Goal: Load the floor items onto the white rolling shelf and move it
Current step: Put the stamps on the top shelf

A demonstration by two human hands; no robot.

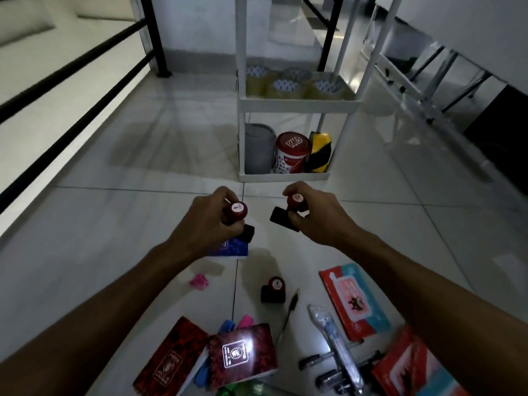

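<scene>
My left hand [208,221] grips a rubber stamp [236,212] with a red handle and black base. My right hand [317,212] grips a second such stamp [295,202]. Both are held above the floor, just in front of the white rolling shelf [297,104]. Its middle tier holds several rolls of clear tape [285,85]. Its bottom tier holds a grey roll [258,147], a red-lidded can [291,152] and a yellow-black tape roll [320,152]. A third stamp [273,290] stands on the floor below my hands.
On the tiled floor lie a blue notebook [231,248], a pink eraser [198,281], two red notebooks [240,355], a pen [290,308], packaged pens [334,341], red-and-teal packets [354,301] and coloured markers. A black railing [71,90] runs along the left; white table legs stand right.
</scene>
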